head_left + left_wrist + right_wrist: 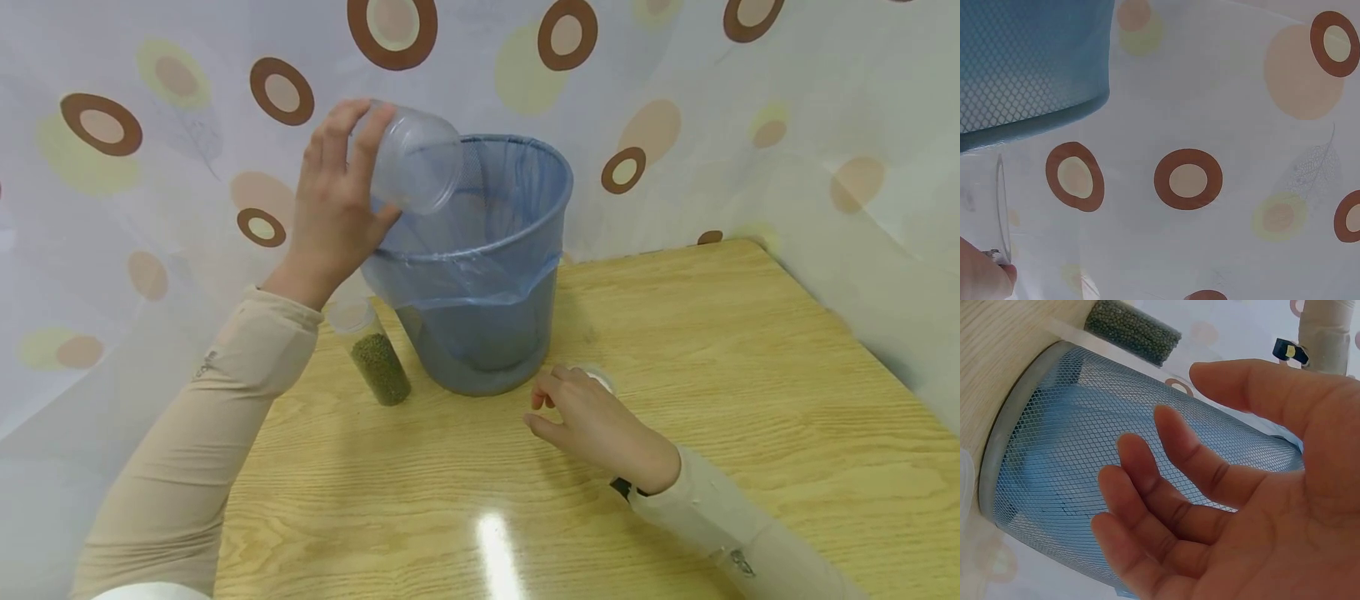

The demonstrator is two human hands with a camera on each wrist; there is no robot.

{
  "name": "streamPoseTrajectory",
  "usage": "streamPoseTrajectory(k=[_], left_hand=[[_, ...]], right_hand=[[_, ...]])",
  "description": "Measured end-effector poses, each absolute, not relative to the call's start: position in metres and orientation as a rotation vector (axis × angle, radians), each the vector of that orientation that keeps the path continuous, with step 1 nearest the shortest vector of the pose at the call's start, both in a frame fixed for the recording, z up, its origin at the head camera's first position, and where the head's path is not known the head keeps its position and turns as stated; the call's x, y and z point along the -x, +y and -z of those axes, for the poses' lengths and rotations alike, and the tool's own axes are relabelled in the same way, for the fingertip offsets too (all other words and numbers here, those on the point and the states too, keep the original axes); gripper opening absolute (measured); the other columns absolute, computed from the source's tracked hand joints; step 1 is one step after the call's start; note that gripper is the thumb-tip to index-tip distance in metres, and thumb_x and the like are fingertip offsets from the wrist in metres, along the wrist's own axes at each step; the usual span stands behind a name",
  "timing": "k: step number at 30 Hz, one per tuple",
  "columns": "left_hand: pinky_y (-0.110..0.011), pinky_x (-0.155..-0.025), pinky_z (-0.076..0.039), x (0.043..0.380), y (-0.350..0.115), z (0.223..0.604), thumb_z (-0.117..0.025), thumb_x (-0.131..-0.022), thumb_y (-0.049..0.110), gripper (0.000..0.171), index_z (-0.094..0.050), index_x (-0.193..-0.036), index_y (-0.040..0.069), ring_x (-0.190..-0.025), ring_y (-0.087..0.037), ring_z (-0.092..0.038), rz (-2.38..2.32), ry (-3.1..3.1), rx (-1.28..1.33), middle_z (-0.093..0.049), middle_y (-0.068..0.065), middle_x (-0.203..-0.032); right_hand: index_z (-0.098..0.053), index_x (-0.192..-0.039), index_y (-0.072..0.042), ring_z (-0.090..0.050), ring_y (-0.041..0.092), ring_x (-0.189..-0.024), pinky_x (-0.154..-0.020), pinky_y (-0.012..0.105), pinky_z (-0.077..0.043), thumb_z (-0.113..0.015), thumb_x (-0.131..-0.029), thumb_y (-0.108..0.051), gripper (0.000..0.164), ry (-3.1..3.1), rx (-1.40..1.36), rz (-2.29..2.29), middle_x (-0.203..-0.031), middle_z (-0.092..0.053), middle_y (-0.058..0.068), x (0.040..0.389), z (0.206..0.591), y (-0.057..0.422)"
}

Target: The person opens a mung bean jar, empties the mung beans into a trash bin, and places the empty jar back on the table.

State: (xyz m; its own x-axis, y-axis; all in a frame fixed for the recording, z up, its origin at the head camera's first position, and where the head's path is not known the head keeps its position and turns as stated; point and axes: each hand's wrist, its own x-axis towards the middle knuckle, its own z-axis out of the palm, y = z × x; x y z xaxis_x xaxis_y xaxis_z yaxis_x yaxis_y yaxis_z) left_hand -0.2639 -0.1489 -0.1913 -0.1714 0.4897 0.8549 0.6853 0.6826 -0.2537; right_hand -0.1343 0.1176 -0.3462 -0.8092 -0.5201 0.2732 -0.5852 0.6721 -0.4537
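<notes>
My left hand (pixel 337 179) curled round a clear jar (pixel 420 158), tipped at eleven o'clock of the blue bin (pixel 483 342), my right hand (pixel 592 417) half open and holding nothing at five o'clock, a tube of green beans (pixel 381 367) at eight o'clock

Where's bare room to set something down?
The table is bare right of the bin and right hand, out to its right edge, and nearer, between the sleeves. Crowded: left of the bin, by the green-filled jar, and at the pale disc beside that hand.
</notes>
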Motion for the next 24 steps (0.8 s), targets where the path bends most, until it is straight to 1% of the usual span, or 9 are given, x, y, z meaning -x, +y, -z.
streamPoseTrajectory(k=[5,10,14,18,24], left_hand=[[-0.043,-0.106,-0.033,0.258,-0.150,0.190,-0.086,-0.066,0.005,0.082,-0.042,-0.135,0.002,-0.126,-0.035,-0.040,0.335,-1.771,0.911,-0.044,-0.021,-0.133],[-0.038,-0.109,-0.032,0.246,-0.144,0.188,-0.088,-0.064,0.006,0.080,-0.045,-0.131,-0.002,-0.128,-0.028,-0.040,0.515,-1.747,0.864,-0.045,-0.019,-0.132],[-0.036,-0.110,-0.032,0.234,-0.140,0.186,-0.089,-0.064,0.010,0.081,-0.046,-0.130,-0.006,-0.130,-0.025,-0.039,0.600,-1.734,0.842,-0.045,-0.019,-0.133],[-0.038,-0.109,-0.033,0.225,-0.139,0.187,-0.088,-0.066,0.016,0.079,-0.047,-0.129,-0.007,-0.129,-0.024,-0.040,0.643,-1.684,0.854,-0.046,-0.019,-0.132],[-0.040,-0.107,-0.035,0.212,-0.139,0.193,-0.087,-0.067,0.015,0.077,-0.046,-0.128,-0.007,-0.127,-0.025,-0.040,0.701,-1.618,0.863,-0.047,-0.018,-0.131]], right_hand=[[-0.059,-0.083,-0.010,-0.047,0.014,-0.074,-0.066,0.028,-0.043,-0.071,-0.086,-0.015,0.013,-2.760,-0.916,-0.803,-0.080,-0.053,0.001,0.135,0.348,0.117],[-0.059,-0.083,-0.011,-0.047,0.014,-0.075,-0.067,0.028,-0.043,-0.071,-0.087,-0.016,0.013,-2.758,-0.921,-0.805,-0.080,-0.053,0.000,0.135,0.347,0.117],[-0.059,-0.083,-0.011,-0.047,0.014,-0.075,-0.067,0.028,-0.043,-0.070,-0.087,-0.017,0.013,-2.761,-0.916,-0.809,-0.080,-0.053,-0.001,0.135,0.346,0.117],[-0.059,-0.083,-0.011,-0.048,0.014,-0.075,-0.067,0.029,-0.043,-0.070,-0.087,-0.017,0.013,-2.766,-0.912,-0.809,-0.081,-0.053,0.000,0.135,0.345,0.117],[-0.059,-0.084,-0.011,-0.048,0.014,-0.076,-0.067,0.029,-0.043,-0.071,-0.087,-0.017,0.014,-2.776,-0.905,-0.816,-0.081,-0.053,-0.001,0.135,0.345,0.117]])
